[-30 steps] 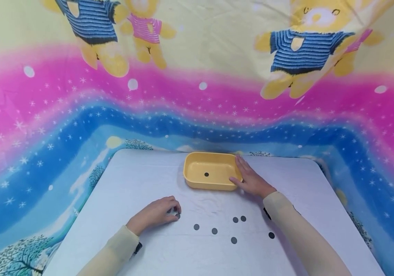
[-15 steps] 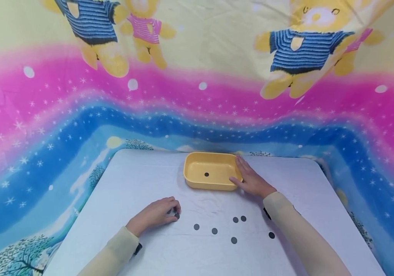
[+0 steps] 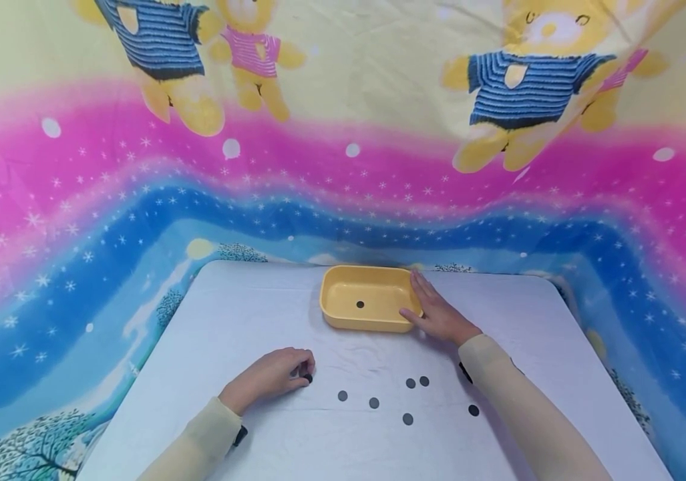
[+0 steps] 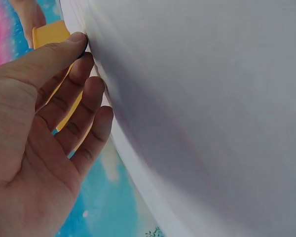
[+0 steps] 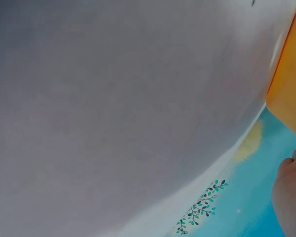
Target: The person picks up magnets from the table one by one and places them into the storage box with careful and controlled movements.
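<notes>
My left hand (image 3: 273,371) pinches a small dark disc (image 3: 308,379) between thumb and forefinger, low over the white table. In the left wrist view, the disc's black edge (image 4: 84,48) shows at the thumb tip, and the other fingers are loosely bent with nothing in them. My right hand (image 3: 443,318) rests against the right end of a yellow rectangular container (image 3: 367,325), fingers straight along its rim and thumb over the near corner. Another dark disc (image 3: 360,304) lies inside the container. Part of the container (image 5: 288,79) and a bit of the right hand (image 5: 292,192) appear in the right wrist view.
Several flat grey discs lie scattered on the white tabletop (image 3: 294,441), among them a close pair with one disc (image 3: 411,383) on the left, and a darker disc (image 3: 473,411) near the right sleeve. A printed cloth (image 3: 343,167) with bears hangs behind the table.
The disc in my left hand has tilted, its face showing darker and less fully than before. The left fingers have shifted slightly. My right hand and the container have stayed put.
</notes>
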### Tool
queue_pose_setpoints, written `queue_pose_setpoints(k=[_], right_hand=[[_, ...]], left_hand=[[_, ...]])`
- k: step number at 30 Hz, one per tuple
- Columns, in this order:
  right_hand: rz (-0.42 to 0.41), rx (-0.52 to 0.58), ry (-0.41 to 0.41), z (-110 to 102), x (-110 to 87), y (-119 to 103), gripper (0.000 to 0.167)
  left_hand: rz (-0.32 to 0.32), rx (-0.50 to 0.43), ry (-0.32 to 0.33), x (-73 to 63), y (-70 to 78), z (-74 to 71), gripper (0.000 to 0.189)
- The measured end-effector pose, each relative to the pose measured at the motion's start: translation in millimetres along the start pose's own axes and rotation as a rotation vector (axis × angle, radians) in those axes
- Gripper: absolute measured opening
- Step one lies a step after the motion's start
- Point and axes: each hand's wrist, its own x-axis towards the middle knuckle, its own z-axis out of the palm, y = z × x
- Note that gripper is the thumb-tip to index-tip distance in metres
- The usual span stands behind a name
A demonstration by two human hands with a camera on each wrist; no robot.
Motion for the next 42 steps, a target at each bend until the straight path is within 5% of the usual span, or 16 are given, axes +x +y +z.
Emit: queue_pose_setpoints(k=[15, 33, 42], right_hand=[[-0.001, -0.003, 0.006, -1.2, -0.1, -1.3, 0.100], [0.012, -0.013, -0.011, -1.6, 1.4, -1.4, 0.100], [0.011, -0.008, -0.008, -1.8, -0.5, -3.5, 0.100]], left_hand=[[-0.017, -0.013, 0.007, 4.2, -1.0, -0.2, 0.012], [-0.081, -0.070, 0.190, 34.0, 8.4, -24.4, 0.012], [-0.058, -0.110, 0.279, 59.7, 15.2, -39.7, 0.011]])
